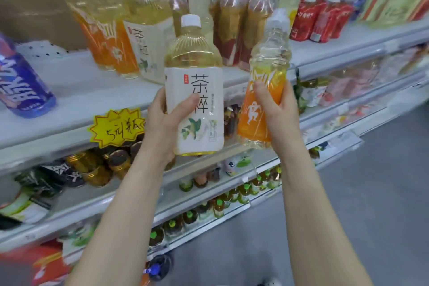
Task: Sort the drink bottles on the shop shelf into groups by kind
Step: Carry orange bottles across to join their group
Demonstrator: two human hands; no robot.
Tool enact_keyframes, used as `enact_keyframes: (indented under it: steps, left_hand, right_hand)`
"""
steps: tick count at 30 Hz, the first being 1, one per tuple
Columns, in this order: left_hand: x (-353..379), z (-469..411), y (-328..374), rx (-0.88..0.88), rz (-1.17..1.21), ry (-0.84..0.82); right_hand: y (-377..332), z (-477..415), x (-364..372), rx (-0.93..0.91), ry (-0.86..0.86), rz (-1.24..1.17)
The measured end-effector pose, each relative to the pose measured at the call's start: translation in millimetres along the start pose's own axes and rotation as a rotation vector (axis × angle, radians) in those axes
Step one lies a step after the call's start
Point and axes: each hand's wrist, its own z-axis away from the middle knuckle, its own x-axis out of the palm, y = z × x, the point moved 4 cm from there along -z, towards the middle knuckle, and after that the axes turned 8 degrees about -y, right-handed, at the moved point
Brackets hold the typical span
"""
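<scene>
My left hand (162, 123) grips a white-labelled tea bottle (197, 90) with pale yellow liquid, held upright in front of the top shelf (76, 97). My right hand (276, 109) grips an orange-labelled drink bottle (264, 81), tilted slightly, just right of the tea bottle. On the shelf behind stand two orange-labelled bottles (109, 37), a white-labelled tea bottle (148, 30), several amber bottles with red labels (239, 21) and red bottles (320, 16).
A blue bottle (21, 83) leans at the shelf's left end. A yellow starburst price tag (117, 126) hangs on the shelf edge. Lower shelves hold cans (97, 167) and small green-capped bottles (218, 204). Grey floor (371, 193) lies to the right.
</scene>
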Motion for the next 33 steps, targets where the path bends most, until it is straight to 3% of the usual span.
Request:
enact_keyframes:
  steps: [14,23,33]
  left_hand:
    - [290.8,-66.6,-125.1,-0.148,0.092,-0.196]
    - [421.1,-144.5,-179.7,-0.169,0.048,-0.317]
    - [578.0,-268.6,-212.0,-0.159,0.046,-0.45]
  right_hand:
    - [22.0,-63.7,-297.3,0.007,0.152,0.157]
    - [53.4,-126.1,-433.0,0.061,0.316,0.133]
    - [62.8,-255.8,-562.9,0.03,0.417,0.189]
